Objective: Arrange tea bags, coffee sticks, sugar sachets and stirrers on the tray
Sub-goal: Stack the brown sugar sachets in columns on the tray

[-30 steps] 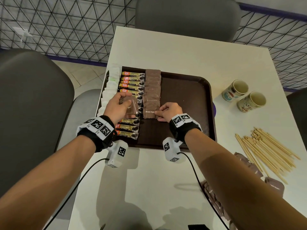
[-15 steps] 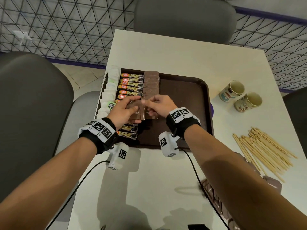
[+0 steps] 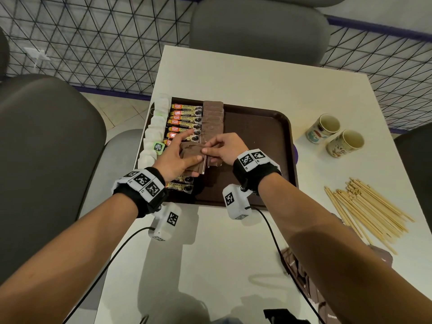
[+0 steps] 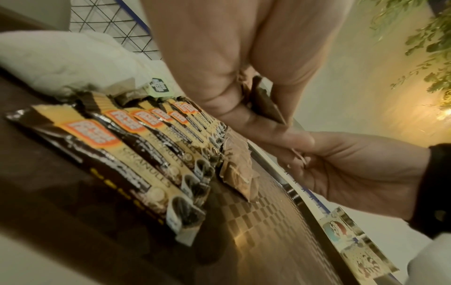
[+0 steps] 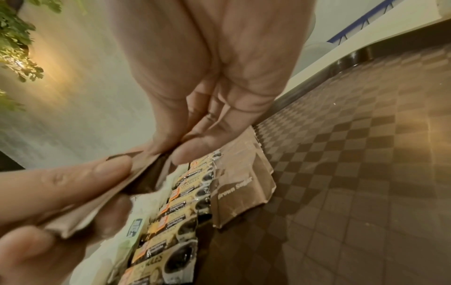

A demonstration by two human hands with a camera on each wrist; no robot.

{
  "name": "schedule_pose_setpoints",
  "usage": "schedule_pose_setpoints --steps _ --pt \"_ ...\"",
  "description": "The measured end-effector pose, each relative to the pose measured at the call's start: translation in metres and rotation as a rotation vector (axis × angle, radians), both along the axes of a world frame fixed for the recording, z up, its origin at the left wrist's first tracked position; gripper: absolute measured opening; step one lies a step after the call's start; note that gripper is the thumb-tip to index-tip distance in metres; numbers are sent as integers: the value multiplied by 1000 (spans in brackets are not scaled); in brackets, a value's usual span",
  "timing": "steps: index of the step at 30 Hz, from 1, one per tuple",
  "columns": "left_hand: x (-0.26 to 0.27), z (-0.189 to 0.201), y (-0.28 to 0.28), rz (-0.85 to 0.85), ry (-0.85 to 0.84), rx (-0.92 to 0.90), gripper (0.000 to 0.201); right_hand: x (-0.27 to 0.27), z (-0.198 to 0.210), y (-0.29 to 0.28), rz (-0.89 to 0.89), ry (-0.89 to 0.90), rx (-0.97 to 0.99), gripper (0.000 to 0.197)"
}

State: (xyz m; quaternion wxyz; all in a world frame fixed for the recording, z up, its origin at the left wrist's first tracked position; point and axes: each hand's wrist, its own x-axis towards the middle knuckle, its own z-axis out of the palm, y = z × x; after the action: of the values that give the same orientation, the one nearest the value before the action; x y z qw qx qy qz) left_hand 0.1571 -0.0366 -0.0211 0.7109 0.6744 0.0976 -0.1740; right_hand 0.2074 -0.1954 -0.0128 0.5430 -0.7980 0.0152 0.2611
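White table (image 3: 245,85) is carrying everything; nearest me, my left hand (image 3: 174,157) is gripping a small stack of brown sugar sachets (image 3: 194,160) above the tray (image 3: 268,146) while my right hand (image 3: 224,148) is pinching one off, probably to extend the overlapping brown row (image 3: 212,118) lying beside the coffee sticks (image 3: 184,118).

A café or canteen seating area is suggested. A small white square table (image 3: 268,90) is ringed by grey padded chairs (image 3: 257,29), and a black wire-mesh partition (image 3: 93,43) with a blue rail is set behind it. A dark brown plastic serving tray (image 3: 257,127), two printed paper cups (image 3: 336,136) and a heap of wooden stirrers (image 3: 369,206) are laid out. Green foliage (image 4: 429,38) is seen against a pale wall.
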Motion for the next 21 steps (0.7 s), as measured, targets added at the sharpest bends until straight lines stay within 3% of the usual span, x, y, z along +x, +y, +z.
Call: schedule_pose_setpoints --steps 7,14,21 --pt "0 0 1 30 -20 67 42 3 -1 -8 -22 -107 -65 14" --pt "-3 -1 -1 59 -27 82 37 -3 4 -13 20 -3 61 16" --pt "-7 -5 10 187 -18 100 33 0 -8 -27 -190 -25 -37 21"
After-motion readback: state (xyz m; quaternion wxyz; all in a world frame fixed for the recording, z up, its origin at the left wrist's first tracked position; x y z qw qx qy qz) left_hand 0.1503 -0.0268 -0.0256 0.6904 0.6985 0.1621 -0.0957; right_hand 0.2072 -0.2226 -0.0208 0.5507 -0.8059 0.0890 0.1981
